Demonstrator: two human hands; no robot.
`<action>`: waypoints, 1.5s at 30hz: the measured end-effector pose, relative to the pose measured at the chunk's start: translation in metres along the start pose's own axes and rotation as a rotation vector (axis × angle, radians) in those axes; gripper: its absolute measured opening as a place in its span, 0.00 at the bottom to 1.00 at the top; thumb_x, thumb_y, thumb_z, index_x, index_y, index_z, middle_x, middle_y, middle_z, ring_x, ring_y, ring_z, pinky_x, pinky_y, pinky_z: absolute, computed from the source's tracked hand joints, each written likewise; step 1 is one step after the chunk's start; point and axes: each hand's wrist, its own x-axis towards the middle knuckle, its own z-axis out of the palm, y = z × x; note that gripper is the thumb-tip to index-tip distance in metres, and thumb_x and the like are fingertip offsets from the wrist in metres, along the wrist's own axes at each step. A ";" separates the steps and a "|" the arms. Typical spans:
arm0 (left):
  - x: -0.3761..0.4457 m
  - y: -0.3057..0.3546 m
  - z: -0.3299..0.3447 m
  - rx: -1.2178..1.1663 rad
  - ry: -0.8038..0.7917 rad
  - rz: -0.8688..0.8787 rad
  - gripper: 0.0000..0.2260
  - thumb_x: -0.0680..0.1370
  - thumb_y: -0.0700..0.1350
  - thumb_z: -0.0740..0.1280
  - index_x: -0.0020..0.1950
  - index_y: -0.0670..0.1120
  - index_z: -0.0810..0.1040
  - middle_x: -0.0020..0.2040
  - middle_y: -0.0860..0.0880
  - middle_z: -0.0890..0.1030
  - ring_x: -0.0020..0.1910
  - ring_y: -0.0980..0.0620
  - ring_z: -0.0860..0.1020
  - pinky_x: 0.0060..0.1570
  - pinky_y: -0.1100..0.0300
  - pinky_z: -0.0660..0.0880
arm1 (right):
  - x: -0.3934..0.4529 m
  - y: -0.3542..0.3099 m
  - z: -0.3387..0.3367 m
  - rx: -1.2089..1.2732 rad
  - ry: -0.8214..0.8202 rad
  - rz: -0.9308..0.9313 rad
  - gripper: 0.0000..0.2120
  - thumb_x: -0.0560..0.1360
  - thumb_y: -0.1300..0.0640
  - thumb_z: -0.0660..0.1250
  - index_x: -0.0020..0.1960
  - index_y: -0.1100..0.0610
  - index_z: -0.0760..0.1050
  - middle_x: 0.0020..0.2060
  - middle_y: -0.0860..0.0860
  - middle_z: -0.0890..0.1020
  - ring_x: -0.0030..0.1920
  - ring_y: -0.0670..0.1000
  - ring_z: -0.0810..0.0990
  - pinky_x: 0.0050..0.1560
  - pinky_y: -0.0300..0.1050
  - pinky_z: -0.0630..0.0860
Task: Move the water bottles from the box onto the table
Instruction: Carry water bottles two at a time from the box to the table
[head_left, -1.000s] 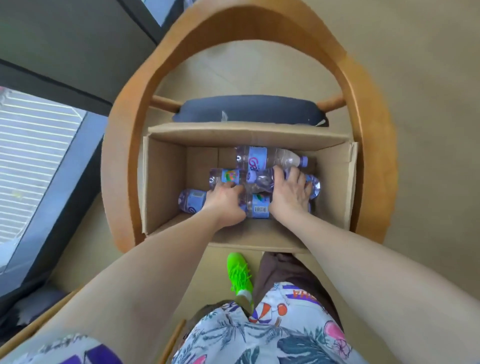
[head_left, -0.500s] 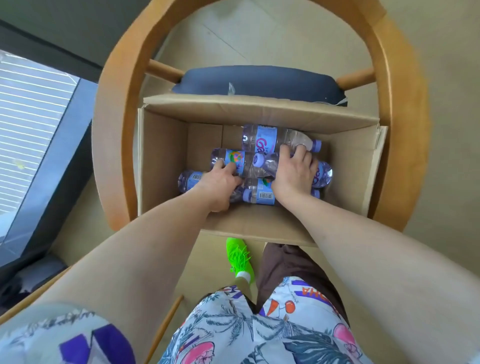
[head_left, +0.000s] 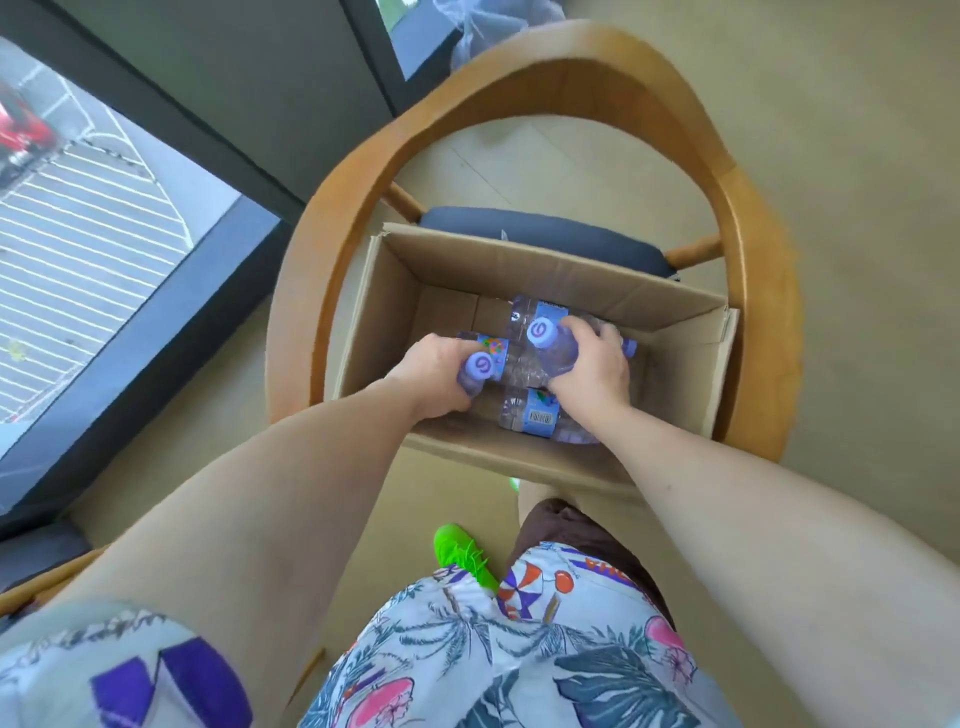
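Two water bottles, caps up, sit inside the cardboard box (head_left: 395, 291) as our left hand (head_left: 436, 379) grips one bottle (head_left: 480, 368) and our right hand (head_left: 592, 369) another (head_left: 550, 345); the box rests on a wooden chair (head_left: 748, 291).

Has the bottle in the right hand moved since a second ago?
Yes. The right hand has tipped its bottle cap-up, off the bottles lying in the cardboard box.

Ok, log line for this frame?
left hand: grips bottle | right hand: grips second bottle | both inside box
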 end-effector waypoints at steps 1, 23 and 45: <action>-0.008 0.003 -0.006 -0.085 0.050 -0.033 0.11 0.71 0.41 0.72 0.53 0.48 0.83 0.44 0.45 0.85 0.46 0.40 0.82 0.47 0.50 0.79 | -0.005 -0.007 -0.003 0.030 0.008 -0.012 0.34 0.67 0.64 0.74 0.70 0.47 0.74 0.63 0.54 0.72 0.63 0.59 0.75 0.57 0.45 0.73; -0.281 0.003 -0.132 -0.949 0.924 -0.069 0.07 0.58 0.44 0.71 0.34 0.46 0.77 0.30 0.51 0.79 0.32 0.49 0.77 0.38 0.54 0.76 | -0.209 -0.227 -0.041 0.362 0.200 -0.589 0.26 0.65 0.55 0.81 0.56 0.55 0.69 0.47 0.54 0.83 0.51 0.59 0.83 0.52 0.49 0.77; -0.613 -0.118 -0.041 -0.851 1.673 -1.180 0.11 0.65 0.56 0.71 0.39 0.50 0.80 0.39 0.49 0.82 0.39 0.49 0.79 0.37 0.57 0.71 | -0.449 -0.406 0.149 0.026 -0.639 -1.392 0.26 0.62 0.51 0.78 0.56 0.48 0.72 0.41 0.45 0.83 0.46 0.52 0.82 0.44 0.44 0.72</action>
